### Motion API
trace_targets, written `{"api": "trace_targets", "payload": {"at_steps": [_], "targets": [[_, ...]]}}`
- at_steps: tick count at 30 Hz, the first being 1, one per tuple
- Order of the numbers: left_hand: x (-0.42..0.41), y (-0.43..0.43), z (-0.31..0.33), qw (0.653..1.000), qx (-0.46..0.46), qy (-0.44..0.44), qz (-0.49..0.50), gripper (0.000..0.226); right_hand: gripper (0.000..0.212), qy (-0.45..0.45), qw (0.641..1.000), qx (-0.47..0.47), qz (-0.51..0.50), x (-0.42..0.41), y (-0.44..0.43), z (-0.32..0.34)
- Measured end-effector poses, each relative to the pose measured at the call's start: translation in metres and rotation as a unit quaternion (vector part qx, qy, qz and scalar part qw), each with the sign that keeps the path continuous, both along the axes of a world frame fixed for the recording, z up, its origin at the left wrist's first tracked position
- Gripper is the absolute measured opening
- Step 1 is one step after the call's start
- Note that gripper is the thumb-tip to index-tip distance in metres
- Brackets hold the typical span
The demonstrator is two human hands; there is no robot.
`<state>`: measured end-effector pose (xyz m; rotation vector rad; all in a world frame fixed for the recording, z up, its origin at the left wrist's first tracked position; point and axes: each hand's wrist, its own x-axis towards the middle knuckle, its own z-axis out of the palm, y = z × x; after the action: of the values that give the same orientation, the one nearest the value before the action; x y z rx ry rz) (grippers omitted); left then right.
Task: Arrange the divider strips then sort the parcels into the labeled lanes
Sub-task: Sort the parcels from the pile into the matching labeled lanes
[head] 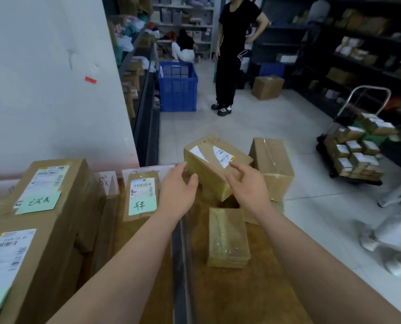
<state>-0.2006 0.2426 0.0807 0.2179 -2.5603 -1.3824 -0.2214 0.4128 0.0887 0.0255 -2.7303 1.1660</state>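
Observation:
A brown parcel (212,170) with a white shipping label is tilted above the far end of the wooden table (260,295). My left hand (177,185) grips its left side and my right hand (249,183) grips its right lower corner. A dark divider strip (179,265) runs lengthwise down the table between my forearms. Left of the strip lie a small parcel with a green note (141,195) and two large boxes (43,190) with labels and green notes. White handwritten lane signs (106,181) stand at the table's back edge. A flat taped parcel (227,237) lies right of the strip.
A taller taped box (273,164) stands behind the held parcel. On the floor are a blue crate (178,86), a cardboard box (267,87) and a trolley of small parcels (356,155). A person in black (234,54) stands in the aisle; another crouches behind.

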Motion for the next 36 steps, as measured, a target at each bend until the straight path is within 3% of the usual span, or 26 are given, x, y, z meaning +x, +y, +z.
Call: {"api": "trace_targets", "payload": {"at_steps": [4,8,12,14,16,21,29,32,36], "targets": [[-0.011,0.058,0.005,0.999,0.005,-0.014,-0.051,0.046,0.037,0.006,0.998,0.002,-0.064,-0.012,0.07,0.009],[-0.024,0.117,0.006,0.995,0.014,-0.054,-0.078,0.051,0.044,-0.046,0.995,-0.003,-0.087,-0.029,0.132,0.004],[-0.045,0.161,0.0,0.99,0.01,-0.104,-0.094,0.053,0.05,-0.132,0.985,-0.076,-0.079,-0.046,0.169,-0.007],[-0.055,0.177,-0.005,0.987,0.019,-0.132,-0.092,0.054,0.043,-0.163,0.978,-0.114,-0.066,-0.054,0.179,-0.013],[-0.062,0.189,-0.01,0.985,0.039,-0.143,-0.088,0.052,0.032,-0.175,0.97,-0.161,-0.043,-0.059,0.185,-0.019],[-0.062,0.206,-0.016,0.986,0.099,-0.131,-0.036,0.05,0.035,-0.189,0.94,-0.282,-0.013,-0.056,0.197,-0.025],[-0.016,0.224,-0.021,0.975,0.18,-0.133,-0.002,0.056,0.022,-0.207,0.906,-0.369,-0.028,-0.017,0.219,-0.038],[0.007,0.227,-0.024,0.968,0.206,-0.143,-0.006,0.068,0.043,-0.253,0.884,-0.393,-0.022,0.002,0.225,-0.041],[0.034,0.23,-0.023,0.961,0.23,-0.153,-0.004,0.103,0.079,-0.306,0.849,-0.43,-0.005,0.02,0.236,-0.048]]}}
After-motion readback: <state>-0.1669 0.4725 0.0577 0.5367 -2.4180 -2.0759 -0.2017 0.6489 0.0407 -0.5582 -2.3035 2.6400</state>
